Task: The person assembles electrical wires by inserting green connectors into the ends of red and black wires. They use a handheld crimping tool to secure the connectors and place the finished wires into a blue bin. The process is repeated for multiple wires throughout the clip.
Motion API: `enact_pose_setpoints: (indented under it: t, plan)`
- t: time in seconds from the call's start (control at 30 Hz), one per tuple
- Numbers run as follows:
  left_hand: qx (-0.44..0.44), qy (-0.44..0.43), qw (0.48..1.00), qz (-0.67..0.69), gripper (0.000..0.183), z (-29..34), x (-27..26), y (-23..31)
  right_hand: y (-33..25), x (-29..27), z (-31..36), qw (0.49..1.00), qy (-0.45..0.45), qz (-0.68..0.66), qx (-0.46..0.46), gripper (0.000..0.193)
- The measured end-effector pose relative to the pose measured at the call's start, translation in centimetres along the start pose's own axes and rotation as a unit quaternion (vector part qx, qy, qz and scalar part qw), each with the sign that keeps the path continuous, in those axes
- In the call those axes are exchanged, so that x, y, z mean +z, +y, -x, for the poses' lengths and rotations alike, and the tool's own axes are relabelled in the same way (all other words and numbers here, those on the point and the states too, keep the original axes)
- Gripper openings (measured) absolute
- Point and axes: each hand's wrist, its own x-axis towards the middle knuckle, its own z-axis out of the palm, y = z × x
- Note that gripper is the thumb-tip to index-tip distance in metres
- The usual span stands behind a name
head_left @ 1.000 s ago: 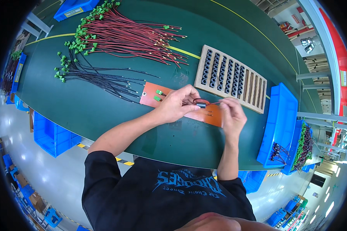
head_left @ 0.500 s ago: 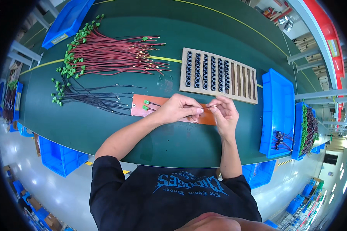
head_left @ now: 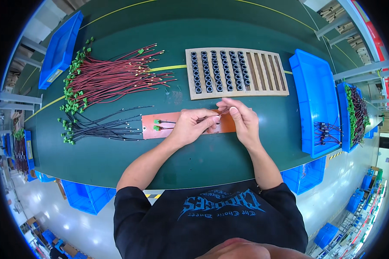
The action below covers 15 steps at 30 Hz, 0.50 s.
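Observation:
An orange board (head_left: 173, 117) lies on the green bench in front of me, two green connectors (head_left: 156, 124) with dark wires at its left end. The wires run right, under my left hand (head_left: 193, 126), which is closed in a pinch above the board. A thin reddish wire (head_left: 225, 111) shows between my hands; its end is hidden by fingers. My right hand (head_left: 243, 120) is closed on that wire, thumb against fingers, over the board's right part. Beyond the hands stands a wooden rack (head_left: 268, 93) with rows of black ring-shaped parts (head_left: 218, 71) and bare slots at its right.
Red wires with green connectors (head_left: 112, 75) lie heaped at the back left, black ones (head_left: 103, 125) nearer. A blue tray (head_left: 315, 90) at the right holds a few wired pieces (head_left: 326, 131); beside it is a fuller blue bin (head_left: 354, 112). Another blue tray (head_left: 60, 49) stands far left.
The view has shifted and turned slightly. My right hand has come closer to the left and its fingers have folded further around the wire. The left hand keeps its pinch over the board.

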Motion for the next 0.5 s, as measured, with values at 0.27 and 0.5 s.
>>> enact_pose_setpoints:
  t: [0.27,0.5]
  plan:
    - [0.030,0.009,0.999,-0.023,0.016,-0.1,0.3,-0.2,0.4,-0.9,-0.2,0.998,-0.050,0.036,0.022,0.022]
    - [0.012,0.007,0.999,-0.031,0.017,0.0,0.0,0.1,0.1,-0.7,-0.3,0.997,-0.031,-0.001,0.071,0.021]
